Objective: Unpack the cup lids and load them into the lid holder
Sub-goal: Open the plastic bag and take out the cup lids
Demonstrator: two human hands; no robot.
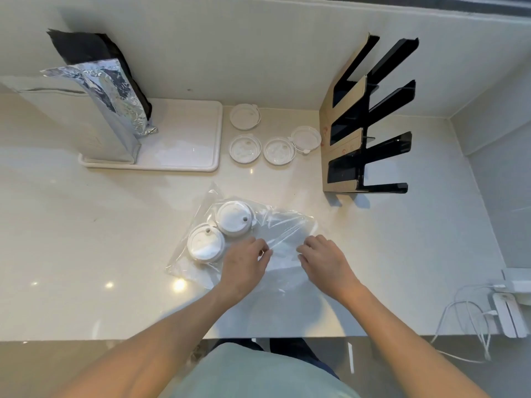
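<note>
The pale counter [86,239] fills nearly the whole view. At about ten o'clock a white tray [189,133] lies flat with a tall foil pouch [97,110] standing upright on its left end, probably parked there out of the way. At two o'clock stands the black lid holder [370,122], its slanted slots open and, as far as can be seen, empty; it stands near the back wall, likely so lids can slide in from the front.

Just below centre, at six o'clock, a clear plastic bag [284,228] lies flattened on the counter. Both hands work at it. The left hand [244,265] rests on the film with fingers curled together, seemingly pinching a fold of plastic. The right hand [324,259] sits just beside it at about five o'clock, fingers bent and close together on the film; whether it truly pinches the plastic cannot be told. Held a little apart like this, the hands look set to pull the bag's mouth open.

Two white lids [221,231] remain inside the bag, at seven o'clock of centre, touching each other. Four more lids [273,136] lie loose at twelve o'clock, between tray and holder, presumably staged for loading. None is loaded yet, so the task looks early.
</note>
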